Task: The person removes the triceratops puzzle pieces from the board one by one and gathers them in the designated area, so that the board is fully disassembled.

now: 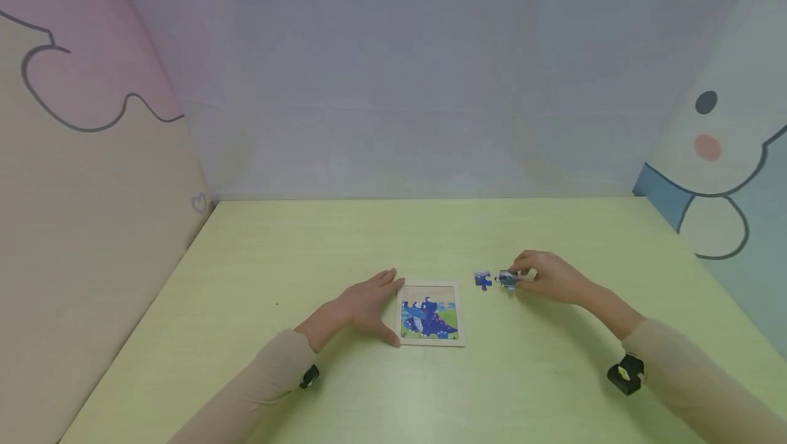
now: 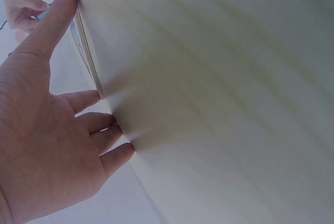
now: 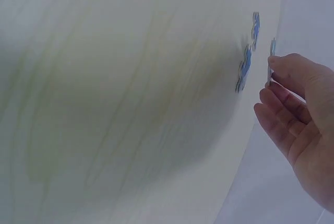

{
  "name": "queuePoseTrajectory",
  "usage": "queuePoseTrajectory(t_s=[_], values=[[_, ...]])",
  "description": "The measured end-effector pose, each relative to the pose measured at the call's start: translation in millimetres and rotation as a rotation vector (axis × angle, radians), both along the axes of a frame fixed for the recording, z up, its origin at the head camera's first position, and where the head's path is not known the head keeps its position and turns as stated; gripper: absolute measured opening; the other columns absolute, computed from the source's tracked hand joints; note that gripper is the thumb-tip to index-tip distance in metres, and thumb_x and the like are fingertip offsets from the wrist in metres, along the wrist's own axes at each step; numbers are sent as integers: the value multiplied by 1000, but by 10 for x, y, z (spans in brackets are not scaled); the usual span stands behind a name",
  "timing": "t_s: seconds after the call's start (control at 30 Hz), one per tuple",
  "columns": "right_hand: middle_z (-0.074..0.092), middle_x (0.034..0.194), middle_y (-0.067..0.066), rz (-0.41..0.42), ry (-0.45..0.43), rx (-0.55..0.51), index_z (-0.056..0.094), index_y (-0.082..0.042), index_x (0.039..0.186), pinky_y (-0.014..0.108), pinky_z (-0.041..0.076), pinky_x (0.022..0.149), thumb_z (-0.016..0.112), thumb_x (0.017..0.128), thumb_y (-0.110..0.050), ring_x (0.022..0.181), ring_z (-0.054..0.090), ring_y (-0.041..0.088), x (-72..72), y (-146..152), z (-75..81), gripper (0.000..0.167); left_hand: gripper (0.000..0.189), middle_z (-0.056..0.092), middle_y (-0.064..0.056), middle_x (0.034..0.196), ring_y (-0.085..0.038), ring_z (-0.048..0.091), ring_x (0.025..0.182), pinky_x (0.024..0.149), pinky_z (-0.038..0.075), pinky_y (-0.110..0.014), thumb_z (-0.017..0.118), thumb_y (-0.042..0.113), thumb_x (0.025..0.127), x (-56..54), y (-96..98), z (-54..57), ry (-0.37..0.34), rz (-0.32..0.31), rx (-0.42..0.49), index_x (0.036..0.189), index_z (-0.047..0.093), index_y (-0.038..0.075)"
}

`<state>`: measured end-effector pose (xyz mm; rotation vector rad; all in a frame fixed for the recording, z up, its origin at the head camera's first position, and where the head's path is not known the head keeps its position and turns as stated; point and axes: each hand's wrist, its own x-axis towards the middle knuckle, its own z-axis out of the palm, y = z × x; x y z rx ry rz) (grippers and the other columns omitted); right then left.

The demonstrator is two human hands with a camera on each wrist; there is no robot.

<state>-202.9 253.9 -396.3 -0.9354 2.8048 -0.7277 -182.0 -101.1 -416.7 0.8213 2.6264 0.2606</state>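
Observation:
A small jigsaw puzzle in a pale square frame (image 1: 462, 314) lies on the table, its picture a blue dinosaur (image 1: 430, 324). Bare backing shows along the top of the frame. My left hand (image 1: 369, 304) spreads along the frame's left side, thumb at the lower corner and a fingertip at the upper one. To the right, my right hand (image 1: 553, 277) pinches a thin puzzle piece (image 3: 272, 51) between thumb and fingers, raised off the table. Close by it on the tabletop lie one blue puzzle piece (image 1: 483, 280) and another puzzle piece (image 3: 243, 70), partly overlapped by the hand in the head view.
The light yellow-green table (image 1: 344, 239) reaches back to a plain pale wall (image 1: 381, 89). Panels with cartoon drawings stand at the left (image 1: 104, 177) and right (image 1: 732, 123). Each wrist wears a small black device, such as the one on the right wrist (image 1: 626, 374).

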Motion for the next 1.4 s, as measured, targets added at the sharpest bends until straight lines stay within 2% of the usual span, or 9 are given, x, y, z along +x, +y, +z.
queuePoseTrajectory(t_s=[0.2,0.53,1.07,1.4], values=[[61,96,12,-46,6,23,65,3,99,25,53,61,66,80,-4,83,59,25,7,178,-19,21,107,12,-11,151,-25,9,139,109,21,-42,73,58,63,-8,-11,8,6,2,-10,145,22,11],[62,93,15,-43,32,31,65,7,97,28,53,61,66,78,-1,80,60,26,-9,317,-100,21,107,12,-10,151,-25,9,139,109,21,-43,73,58,63,-10,-31,0,3,4,-3,145,22,11],[62,92,15,-66,20,32,66,7,95,26,53,60,66,76,1,77,62,24,-9,356,-156,20,106,12,-10,151,-25,9,139,109,21,-43,72,58,64,-6,-34,-1,4,7,-8,145,22,11],[62,93,16,-65,43,19,67,7,93,25,52,59,66,74,3,76,61,24,-26,372,-193,19,106,14,-12,151,-27,11,138,108,23,-44,73,57,64,-1,-28,23,9,-5,4,144,23,9]])
